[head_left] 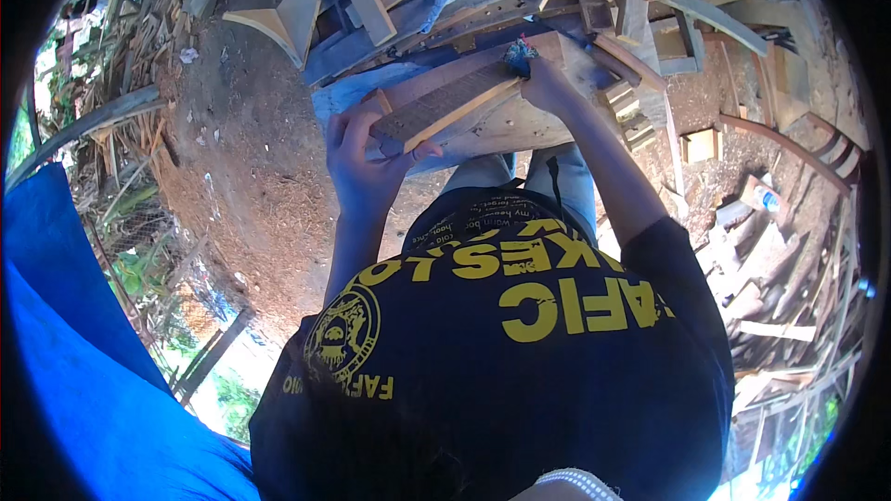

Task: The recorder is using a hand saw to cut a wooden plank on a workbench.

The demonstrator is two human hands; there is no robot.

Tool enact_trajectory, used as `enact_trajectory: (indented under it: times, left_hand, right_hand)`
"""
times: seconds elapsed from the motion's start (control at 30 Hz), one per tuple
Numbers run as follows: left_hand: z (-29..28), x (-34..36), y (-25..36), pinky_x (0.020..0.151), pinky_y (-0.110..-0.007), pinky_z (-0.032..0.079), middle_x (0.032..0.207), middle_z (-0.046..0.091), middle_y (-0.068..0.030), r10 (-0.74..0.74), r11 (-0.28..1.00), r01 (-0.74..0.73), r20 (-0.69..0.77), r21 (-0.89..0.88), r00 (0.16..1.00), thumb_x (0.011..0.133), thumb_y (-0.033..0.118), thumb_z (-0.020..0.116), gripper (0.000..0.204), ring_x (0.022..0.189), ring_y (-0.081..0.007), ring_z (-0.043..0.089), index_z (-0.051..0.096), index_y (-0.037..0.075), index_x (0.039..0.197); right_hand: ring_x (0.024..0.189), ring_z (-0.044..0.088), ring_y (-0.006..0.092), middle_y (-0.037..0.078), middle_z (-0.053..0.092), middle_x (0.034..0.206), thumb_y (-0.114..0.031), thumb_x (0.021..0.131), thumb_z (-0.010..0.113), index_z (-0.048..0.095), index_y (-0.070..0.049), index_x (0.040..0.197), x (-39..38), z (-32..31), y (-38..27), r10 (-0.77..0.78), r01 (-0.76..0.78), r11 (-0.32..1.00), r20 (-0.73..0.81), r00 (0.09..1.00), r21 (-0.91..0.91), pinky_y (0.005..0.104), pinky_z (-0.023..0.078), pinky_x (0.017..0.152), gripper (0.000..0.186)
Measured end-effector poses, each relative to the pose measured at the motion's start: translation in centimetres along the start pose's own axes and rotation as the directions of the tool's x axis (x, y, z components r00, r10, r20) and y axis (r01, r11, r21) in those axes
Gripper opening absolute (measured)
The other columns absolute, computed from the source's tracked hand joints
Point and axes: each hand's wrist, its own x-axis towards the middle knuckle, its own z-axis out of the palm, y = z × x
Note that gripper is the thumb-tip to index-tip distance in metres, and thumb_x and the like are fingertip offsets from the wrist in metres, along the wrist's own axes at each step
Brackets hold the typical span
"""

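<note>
In front of me, a thick rectangular wooden block [450,109] lies at a slant, its left end lower and nearer to me. My left hand [357,150] grips that left end, thumb on the near side and fingers round the far side. My right hand [549,88] is closed at the block's right end on a small crumpled blue-green wad [521,57], which looks like a rag. Its fingers are partly hidden. Just behind the block stretches a reddish-brown board [418,85]. Both rest over a pale, worn work surface [501,130].
Loose timber offcuts [367,0] crowd the far side of the bench, with a white-and-blue bundle [444,6] among them. A curved wooden piece [803,160] and scrap wood [770,260] lie at right. A blue sheet [93,343] hangs at lower left.
</note>
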Motion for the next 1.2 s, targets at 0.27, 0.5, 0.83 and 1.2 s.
enact_trajectory:
  times: [0.27,0.5,0.83,1.2]
  left_hand:
    - [1.0,-0.2,-1.5,0.082,-0.034,0.048,0.103,0.058,-0.011,-0.105,0.972,0.057,-0.205,-0.227,0.973,0.094,0.011,0.046,0.018,0.092,-0.021,0.059,0.059,-0.001,0.101]
    - [4.0,0.0,-3.0,0.092,-0.038,0.045,0.119,0.052,-0.0116,-0.341,0.584,0.044,-0.195,-0.811,0.92,0.099,0.049,0.031,0.052,0.108,-0.0231,0.053,0.043,0.007,0.127]
    - [3.6,-0.2,-4.4,0.091,-0.037,0.043,0.09,0.053,-0.0045,-0.674,0.341,0.036,-0.218,-0.939,0.706,0.097,0.035,0.045,0.025,0.093,-0.0172,0.053,0.049,0.01,0.102]
    - [0.2,-1.2,-4.9,0.089,-0.05,0.051,0.115,0.053,-0.0205,-0.751,0.06,0.422,0.237,-0.905,0.616,0.096,0.032,0.047,0.04,0.107,-0.0334,0.058,0.039,0.003,0.123]
  right_hand:
    - [0.072,0.067,0.0324,0.022,0.066,0.079,-0.009,0.076,0.06,0.06,0.002,0.102,-4.1,-1.5,-7.2,0.0,-0.019,0.981,0.098,0.995,0.193,0.0403,0.051,0.064,0.029]
    - [0.093,0.065,0.035,0.024,0.065,0.101,-0.009,0.077,0.061,0.05,-0.001,0.126,-8.6,-1.1,-17.4,-0.387,0.326,0.912,0.257,0.885,0.25,0.0417,0.051,0.081,0.051]
    - [0.095,0.066,0.0286,0.016,0.066,0.105,-0.02,0.077,0.07,0.054,-0.008,0.123,0.1,-1.1,-10.1,-0.315,0.312,0.948,0.318,0.894,0.06,0.0395,0.052,0.08,0.05]
    - [0.121,0.051,0.0303,0.017,0.056,0.125,-0.014,0.079,0.061,0.058,-0.005,0.118,-3.7,1.9,-12.2,-0.465,0.477,0.878,0.157,0.871,-0.045,0.0389,0.041,0.102,0.039]
